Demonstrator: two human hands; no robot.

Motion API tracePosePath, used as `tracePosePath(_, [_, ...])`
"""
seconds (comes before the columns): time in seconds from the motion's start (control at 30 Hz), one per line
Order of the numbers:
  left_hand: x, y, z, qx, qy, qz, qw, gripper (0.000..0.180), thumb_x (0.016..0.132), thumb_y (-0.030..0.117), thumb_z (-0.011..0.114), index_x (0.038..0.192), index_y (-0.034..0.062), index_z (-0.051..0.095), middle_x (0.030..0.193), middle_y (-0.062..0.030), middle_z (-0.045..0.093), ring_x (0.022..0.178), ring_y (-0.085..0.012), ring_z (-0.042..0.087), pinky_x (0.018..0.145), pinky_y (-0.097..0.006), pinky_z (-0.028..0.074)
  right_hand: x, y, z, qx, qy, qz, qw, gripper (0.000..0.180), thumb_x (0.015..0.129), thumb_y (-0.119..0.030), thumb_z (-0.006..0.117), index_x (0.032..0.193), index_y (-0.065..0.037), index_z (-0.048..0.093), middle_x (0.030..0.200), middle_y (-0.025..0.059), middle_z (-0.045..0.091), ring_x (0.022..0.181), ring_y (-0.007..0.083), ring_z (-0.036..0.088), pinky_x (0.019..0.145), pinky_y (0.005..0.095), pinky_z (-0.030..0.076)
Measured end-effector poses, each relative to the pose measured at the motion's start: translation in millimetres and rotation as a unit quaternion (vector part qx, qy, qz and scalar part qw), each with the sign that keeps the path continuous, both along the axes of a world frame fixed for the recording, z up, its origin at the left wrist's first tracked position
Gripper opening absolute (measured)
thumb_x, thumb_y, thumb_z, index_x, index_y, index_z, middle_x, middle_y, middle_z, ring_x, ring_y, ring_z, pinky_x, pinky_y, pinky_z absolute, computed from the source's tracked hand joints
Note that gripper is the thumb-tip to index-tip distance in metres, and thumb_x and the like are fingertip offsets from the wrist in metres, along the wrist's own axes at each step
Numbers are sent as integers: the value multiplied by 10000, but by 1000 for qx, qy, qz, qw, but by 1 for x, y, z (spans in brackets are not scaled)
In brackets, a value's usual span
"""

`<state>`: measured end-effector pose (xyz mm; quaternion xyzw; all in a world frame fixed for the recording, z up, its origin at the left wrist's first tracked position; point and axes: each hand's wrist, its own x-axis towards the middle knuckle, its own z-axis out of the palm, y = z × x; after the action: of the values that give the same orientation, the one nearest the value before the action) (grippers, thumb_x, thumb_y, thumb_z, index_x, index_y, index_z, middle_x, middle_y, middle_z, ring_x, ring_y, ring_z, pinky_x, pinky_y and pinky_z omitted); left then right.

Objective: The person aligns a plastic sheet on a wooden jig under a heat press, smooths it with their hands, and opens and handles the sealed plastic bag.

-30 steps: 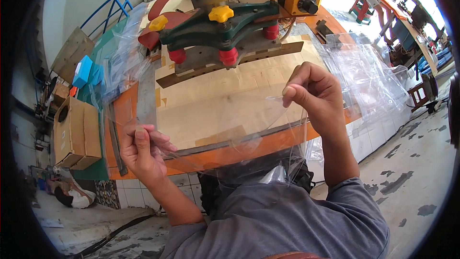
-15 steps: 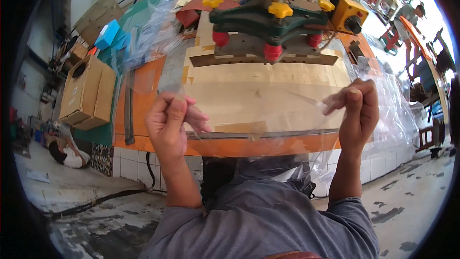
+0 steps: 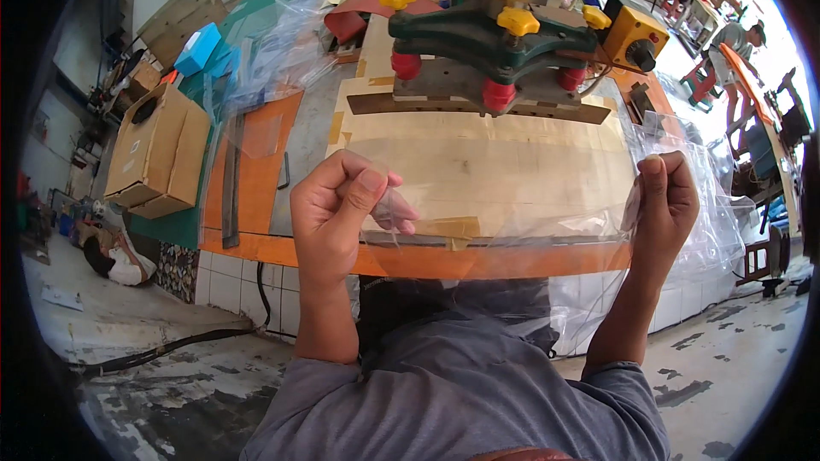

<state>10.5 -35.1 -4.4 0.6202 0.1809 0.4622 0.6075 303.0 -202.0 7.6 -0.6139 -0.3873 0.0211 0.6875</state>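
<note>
Clear plastic bag [image 3: 512,179] is stretched above the wooden worktop [image 3: 478,145], so transparent its edges are hard to trace. The left hand [image 3: 337,213] pinches one end between thumb and fingers; the right hand [image 3: 666,201] is clenched on the other. A green press [image 3: 495,43] stands behind, its top cut off.

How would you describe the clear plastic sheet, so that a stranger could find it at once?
Start at the orange-edged workbench with the green press machine. In front of it, the left hand and right hand stretch the clear plastic sheet taut. The other clear plastic lies crumpled on the bench.
</note>
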Motion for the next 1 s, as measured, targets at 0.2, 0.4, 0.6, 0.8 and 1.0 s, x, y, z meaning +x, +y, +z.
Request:
tracePosePath(0.2, [3,1,0,-15,11,-1,1000,231,1075,173,618,969,-31,644,732,-128,726,601,-176,716,554,-266,564,8,-11,-1,-5,52,44,998,283,1049,-220,688,847,-54,579,619,-15,535,448,42,450,421,211,309])
tracePosePath(0.4, [3,3,-3,8,42,30,999,299,1085,257,607,956,-11,639,685,-135,709,531,-185,678,482,-256,473,12,-21,5,-12,78,109,991,250,1049,-205,676,896,-17,614,635,27,597,443,85,508,433,223,378])
tracePosePath(0.6, [0,7,-6,6,39,41,998,281,1094,246,593,972,-4,636,689,-125,705,526,-179,667,481,-243,464,16,-35,6,-35,37,196,979,209,1036,-173,685,979,24,643,738,84,675,505,121,593,495,240,461])
tracePosePath(0.8, [5,3,4,-15,42,12,999,268,1079,237,622,974,-8,643,742,-123,739,614,-170,723,538,-234,497,13,-39,8,-61,5,82,995,195,1051,-175,663,997,12,642,733,64,654,549,110,600,536,244,458])
tracePosePath(1.0, [10,0,6,20,42,13,999,267,1090,223,593,966,-8,638,710,-131,734,552,-174,700,497,-237,500,17,-32,-1,-22,-30,92,995,247,1089,-234,611,956,-32,565,732,34,599,570,94,581,554,224,446])
